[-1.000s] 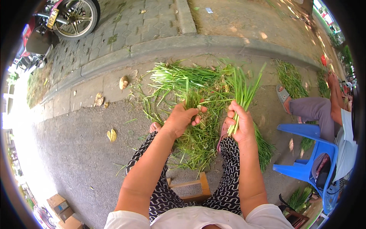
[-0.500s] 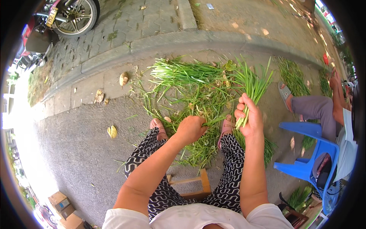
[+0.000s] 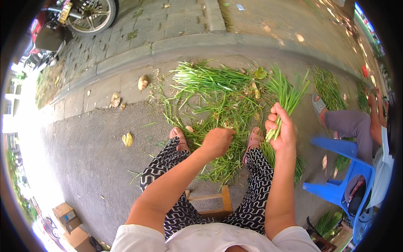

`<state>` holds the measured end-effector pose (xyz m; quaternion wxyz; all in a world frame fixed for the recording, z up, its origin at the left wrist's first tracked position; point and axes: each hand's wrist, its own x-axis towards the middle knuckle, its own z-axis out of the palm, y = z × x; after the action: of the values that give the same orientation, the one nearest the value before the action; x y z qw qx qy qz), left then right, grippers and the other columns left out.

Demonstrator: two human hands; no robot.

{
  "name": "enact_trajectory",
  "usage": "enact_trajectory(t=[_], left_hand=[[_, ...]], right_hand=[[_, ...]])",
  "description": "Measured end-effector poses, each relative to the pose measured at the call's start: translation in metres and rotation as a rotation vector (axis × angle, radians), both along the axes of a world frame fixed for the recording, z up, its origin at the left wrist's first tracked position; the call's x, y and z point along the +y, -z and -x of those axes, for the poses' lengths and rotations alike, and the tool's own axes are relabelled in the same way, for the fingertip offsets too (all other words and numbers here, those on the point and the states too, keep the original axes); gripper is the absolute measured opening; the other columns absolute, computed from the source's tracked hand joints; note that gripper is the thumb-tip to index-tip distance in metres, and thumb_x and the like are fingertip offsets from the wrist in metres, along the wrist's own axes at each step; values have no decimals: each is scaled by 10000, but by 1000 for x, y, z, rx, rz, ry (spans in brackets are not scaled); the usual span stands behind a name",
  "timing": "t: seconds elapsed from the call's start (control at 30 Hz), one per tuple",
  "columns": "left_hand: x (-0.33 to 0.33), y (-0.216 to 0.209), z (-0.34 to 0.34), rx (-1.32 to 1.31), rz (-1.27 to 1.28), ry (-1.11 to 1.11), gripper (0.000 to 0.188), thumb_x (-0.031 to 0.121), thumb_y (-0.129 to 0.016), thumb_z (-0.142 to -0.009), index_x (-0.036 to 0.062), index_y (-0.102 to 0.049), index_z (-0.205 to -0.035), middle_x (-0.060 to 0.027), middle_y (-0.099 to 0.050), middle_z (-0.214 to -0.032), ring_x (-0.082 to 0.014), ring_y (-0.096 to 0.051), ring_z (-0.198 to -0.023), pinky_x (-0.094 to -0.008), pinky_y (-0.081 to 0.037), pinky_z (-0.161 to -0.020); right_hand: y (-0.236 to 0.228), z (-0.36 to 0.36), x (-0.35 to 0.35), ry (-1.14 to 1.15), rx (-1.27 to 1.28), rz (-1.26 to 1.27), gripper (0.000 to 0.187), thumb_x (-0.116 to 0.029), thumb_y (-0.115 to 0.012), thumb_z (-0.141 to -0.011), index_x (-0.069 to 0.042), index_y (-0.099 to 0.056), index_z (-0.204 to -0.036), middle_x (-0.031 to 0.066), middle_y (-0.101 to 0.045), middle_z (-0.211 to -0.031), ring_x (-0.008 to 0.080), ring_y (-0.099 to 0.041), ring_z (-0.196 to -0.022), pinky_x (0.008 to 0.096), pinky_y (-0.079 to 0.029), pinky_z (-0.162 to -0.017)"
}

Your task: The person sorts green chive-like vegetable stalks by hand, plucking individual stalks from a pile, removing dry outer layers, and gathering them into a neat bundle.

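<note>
In my right hand (image 3: 284,129) is an upright bunch of chives (image 3: 287,94), fingers wrapped round its pale lower stems. The green blades fan out above the fist. My left hand (image 3: 218,142) is closed over the loose chive trimmings (image 3: 224,168) on the ground between my feet; whatever its fingers pinch is hidden. Beyond the trimmings lies a pile of chives (image 3: 210,79), its pale ends toward the left. More chives (image 3: 268,153) lie beside my right foot, partly behind my right arm.
A wooden stool frame (image 3: 226,199) shows between my legs. At right, a person in grey trousers (image 3: 350,126) sits by a blue plastic chair (image 3: 336,191). Past the kerb (image 3: 168,44) stands a motorcycle (image 3: 90,17). Cardboard boxes (image 3: 67,216) are at lower left.
The green blades that stuck out of my left hand no longer show. My right hand still grips the bunch. The whole view has shifted slightly.
</note>
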<state>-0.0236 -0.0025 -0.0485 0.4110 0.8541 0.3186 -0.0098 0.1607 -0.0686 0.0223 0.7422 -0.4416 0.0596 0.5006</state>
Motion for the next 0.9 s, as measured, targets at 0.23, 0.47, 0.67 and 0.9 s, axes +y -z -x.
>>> enact_trajectory(t=[0.23, 0.47, 0.67, 0.9], left_hand=[[-16, -8, -3, -92, -8, 57, 173, 140, -568, -759, 88, -638, -908, -145, -626, -767, -317, -602, -725, -404, -478, -684], [-4, -20, 0, -139, 96, -153, 200, 128, -551, -765, 42, -606, -937, -196, -605, -773, -355, -586, -751, -424, -464, -699], [43, -29, 29, -406, 1084, -584, 215, 102, -470, -886, -29, -516, -1050, -82, -605, -845, -143, -601, -645, -238, -488, -534], [66, -28, 52, -747, 1360, -735, 219, 122, -483, -889, -9, -495, -1064, -89, -572, -949, -176, -556, -807, -308, -473, -697]], right_hand=[[0, 11, 11, -19, 7, 4, 159, -106, -639, -794, -50, -512, -872, 20, -521, -743, 60, -478, -556, 187, -359, -399], [0, 25, 30, -83, 28, -15, 138, -102, -617, -813, -58, -509, -889, 6, -501, -726, 53, -470, -545, 185, -356, -393], [3, 48, 52, -152, 14, -1, 132, -96, -615, -811, -60, -516, -891, 15, -517, -736, 55, -479, -551, 184, -359, -393], [2, 64, 63, -267, -66, -1, 159, -101, -637, -787, -50, -523, -885, 36, -530, -739, 69, -501, -558, 193, -376, -393]])
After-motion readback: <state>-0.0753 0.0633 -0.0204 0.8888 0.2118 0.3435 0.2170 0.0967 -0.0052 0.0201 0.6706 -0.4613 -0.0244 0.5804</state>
